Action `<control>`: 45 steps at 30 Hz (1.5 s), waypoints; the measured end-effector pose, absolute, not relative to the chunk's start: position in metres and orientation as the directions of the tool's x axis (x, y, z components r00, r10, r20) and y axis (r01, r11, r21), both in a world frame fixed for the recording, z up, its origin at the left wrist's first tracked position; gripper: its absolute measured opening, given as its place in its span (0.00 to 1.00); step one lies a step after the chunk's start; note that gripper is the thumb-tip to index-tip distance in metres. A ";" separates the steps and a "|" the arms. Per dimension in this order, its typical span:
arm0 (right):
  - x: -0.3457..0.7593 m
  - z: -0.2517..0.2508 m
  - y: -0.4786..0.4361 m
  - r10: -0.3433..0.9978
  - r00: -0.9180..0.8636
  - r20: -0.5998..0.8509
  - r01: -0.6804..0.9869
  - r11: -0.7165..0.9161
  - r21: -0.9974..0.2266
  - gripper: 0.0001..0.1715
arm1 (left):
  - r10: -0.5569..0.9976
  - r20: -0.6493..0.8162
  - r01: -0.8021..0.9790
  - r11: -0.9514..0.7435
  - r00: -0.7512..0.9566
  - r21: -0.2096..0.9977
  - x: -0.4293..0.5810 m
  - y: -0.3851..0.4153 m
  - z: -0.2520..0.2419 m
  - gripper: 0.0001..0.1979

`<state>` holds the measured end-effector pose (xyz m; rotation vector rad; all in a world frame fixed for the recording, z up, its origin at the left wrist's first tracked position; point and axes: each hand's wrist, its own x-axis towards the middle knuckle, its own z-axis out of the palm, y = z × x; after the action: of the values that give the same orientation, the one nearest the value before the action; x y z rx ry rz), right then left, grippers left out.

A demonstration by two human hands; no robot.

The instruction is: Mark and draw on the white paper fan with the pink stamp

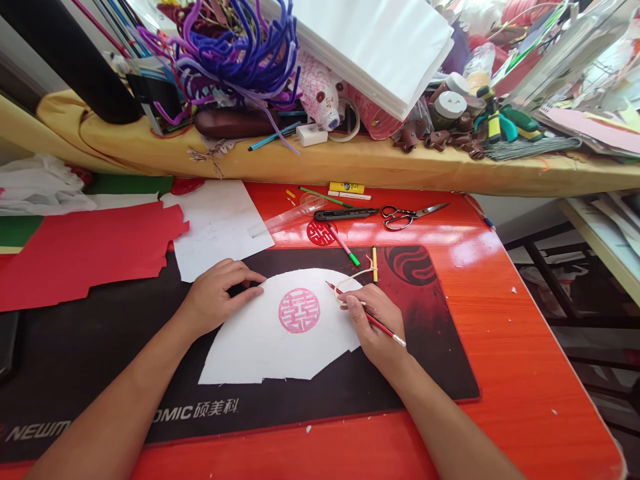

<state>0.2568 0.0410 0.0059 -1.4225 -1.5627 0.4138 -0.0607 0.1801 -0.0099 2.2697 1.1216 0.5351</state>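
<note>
A white fan-shaped paper [250, 347] with a round pink double-happiness design [299, 311] lies on the black desk mat [370, 393]. My left hand [220, 293] grips the paper's upper left edge, thumb and index fingertips close together. Between the closed fingers of my right hand [375, 320] is a red pencil [385, 329], its tip over the upper right of the paper. A cream string [357, 274] loops around these fingers and runs to a short yellow pen [375, 264] on the mat.
Beyond the paper lie a box cutter [346, 214], scissors [413, 215], a red paper cutout [320, 232], a pink-and-green marker [345, 245] and a glue stick [347, 187]. Red paper [100, 250] and a white sheet [215, 223] are at left. A crowded shelf [380, 163] runs behind.
</note>
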 end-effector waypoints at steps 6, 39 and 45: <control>0.256 0.007 0.042 0.904 0.102 0.416 0.587 0.283 -0.759 0.17 | 0.813 0.118 0.587 -0.504 0.571 0.633 -0.061 0.180 -0.010 0.16; 0.258 0.002 0.040 0.905 0.141 0.401 0.594 0.246 -0.766 0.14 | 0.815 0.109 0.593 -0.499 0.569 0.632 -0.061 0.180 -0.010 0.14; 0.258 0.002 0.040 0.902 0.139 0.409 0.588 0.256 -0.767 0.13 | 0.818 0.109 0.601 -0.499 0.565 0.624 -0.061 0.180 -0.009 0.15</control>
<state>0.2578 0.0404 0.0018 -1.4353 -1.5525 0.4042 -0.0609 0.1795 -0.0092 2.2697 1.1348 0.5392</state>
